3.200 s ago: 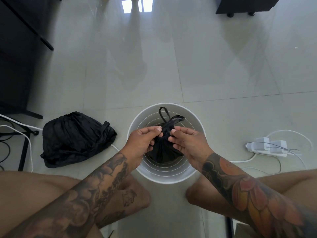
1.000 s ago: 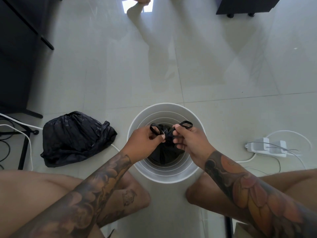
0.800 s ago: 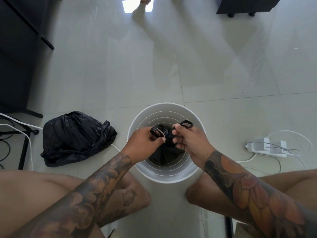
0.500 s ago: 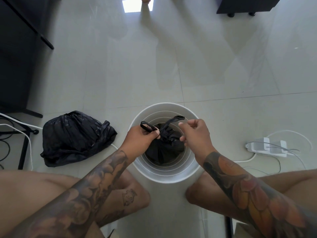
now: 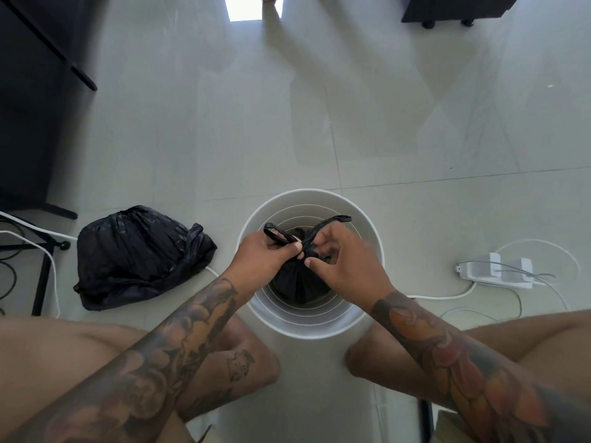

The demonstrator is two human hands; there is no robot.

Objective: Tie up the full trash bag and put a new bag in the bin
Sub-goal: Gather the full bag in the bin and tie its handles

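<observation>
While the black plastic trash bag [image 5: 297, 282] sits inside the round white bin [image 5: 372, 238], left hand [image 5: 265, 255] and right hand [image 5: 347, 263] each pinch its handles in a tight grip.

Both hands [image 5: 265, 257] [image 5: 345, 263] on black bag [image 5: 299, 284] handles (inside white bin [image 5: 367, 231])

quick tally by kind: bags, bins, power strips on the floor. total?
Black trash bags: 2, one in the bin, held at its handles by the left hand and right hand; one on the floor
White bin: 1
White power strip: 1
Total: 4
</observation>
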